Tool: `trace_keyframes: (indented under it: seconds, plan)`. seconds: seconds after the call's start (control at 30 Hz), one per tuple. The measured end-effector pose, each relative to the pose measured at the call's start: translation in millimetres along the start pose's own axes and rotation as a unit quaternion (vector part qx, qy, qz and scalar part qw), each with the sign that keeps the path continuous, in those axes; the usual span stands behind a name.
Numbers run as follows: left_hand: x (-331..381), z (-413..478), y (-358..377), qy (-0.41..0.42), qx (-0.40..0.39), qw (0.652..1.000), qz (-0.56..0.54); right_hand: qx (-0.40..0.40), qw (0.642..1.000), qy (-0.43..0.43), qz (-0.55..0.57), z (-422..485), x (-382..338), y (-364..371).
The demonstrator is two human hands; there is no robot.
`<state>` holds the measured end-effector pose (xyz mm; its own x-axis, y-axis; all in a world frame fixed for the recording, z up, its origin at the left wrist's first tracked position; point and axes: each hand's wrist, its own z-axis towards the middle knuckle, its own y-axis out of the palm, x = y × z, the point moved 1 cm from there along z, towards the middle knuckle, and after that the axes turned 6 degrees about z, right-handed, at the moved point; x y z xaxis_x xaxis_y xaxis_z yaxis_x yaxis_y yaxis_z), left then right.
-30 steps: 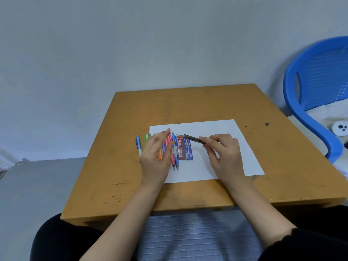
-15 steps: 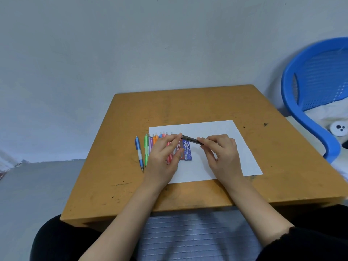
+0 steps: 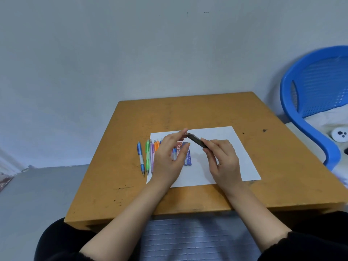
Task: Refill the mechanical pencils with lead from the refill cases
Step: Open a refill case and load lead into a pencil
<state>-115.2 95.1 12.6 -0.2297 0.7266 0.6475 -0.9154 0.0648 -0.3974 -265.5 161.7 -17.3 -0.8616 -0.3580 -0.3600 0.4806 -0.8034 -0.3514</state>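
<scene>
Pinched in the right hand (image 3: 224,161), a dark grey refill case (image 3: 195,140) hangs above the sheet near the middle of the frame. Thumb and fingers close round its lower-right end. The case slants up toward the left, and the rest of its length shows bare. The left hand (image 3: 167,159) comes in from the lower left with its fingers loosely bent. Its forefinger tip touches the case's upper-left end, while the thumb lies apart below and holds nothing.

Under the hands a white sheet of paper (image 3: 235,157) lies flat on a wooden table (image 3: 188,110). On the sheet's left part two more refill cases lie side by side, pointing up and down the frame. One is a red case (image 3: 179,146), partly hidden behind the left hand, and just right of it is a blue case (image 3: 188,157).

Left of those, the mechanical pencils lie in a row, all pointing the same way as the cases. A blue pencil (image 3: 140,157) lies furthest left on the bare wood. A green pencil (image 3: 147,157) and a purple pencil (image 3: 151,157) follow at the paper's left edge. The tops of orange pencils (image 3: 156,145) show just beside them. The left hand covers the rest of the row.

At the right edge of the frame stands a blue plastic chair (image 3: 301,91).
</scene>
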Motion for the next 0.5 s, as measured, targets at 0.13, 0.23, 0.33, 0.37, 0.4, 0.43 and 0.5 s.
trace_keyframes:
  seconds: [0.13, 0.23, 0.33, 0.37, 0.4, 0.43, 0.5]
  plan:
    - [14.5, 8.2, 3.3, -0.089, 0.027, 0.994, -0.063, 0.003, 1.000, -0.004, 0.000, -0.2, -1.1, -0.6]
    - [19.6, 11.8, 8.8, -0.131, 0.011, 0.987, -0.097, 0.006, 1.000, -0.007, 0.004, -0.1, -1.9, -1.4]
    - [26.3, 12.5, 11.8, -0.160, 0.012, 0.980, -0.114, 0.010, 1.000, -0.004, 0.013, 1.9, -3.5, -2.3]
    - [29.3, 12.6, 11.6, -0.160, 0.022, 0.979, -0.123, 0.010, 1.000, -0.003, 0.013, 2.4, -4.3, -2.1]
    - [32.3, 12.7, 10.9, -0.153, 0.034, 0.979, -0.133, 0.008, 1.000, -0.003, 0.013, 2.5, -4.9, -1.8]
    - [35.1, 13.0, 9.7, -0.143, 0.046, 0.978, -0.142, 0.005, 1.000, -0.003, 0.013, 2.6, -5.2, -1.4]
    - [39.0, 14.0, 6.9, -0.123, 0.063, 0.979, -0.151, -0.008, 1.000, 0.002, 0.008, 2.0, -4.2, -0.1]
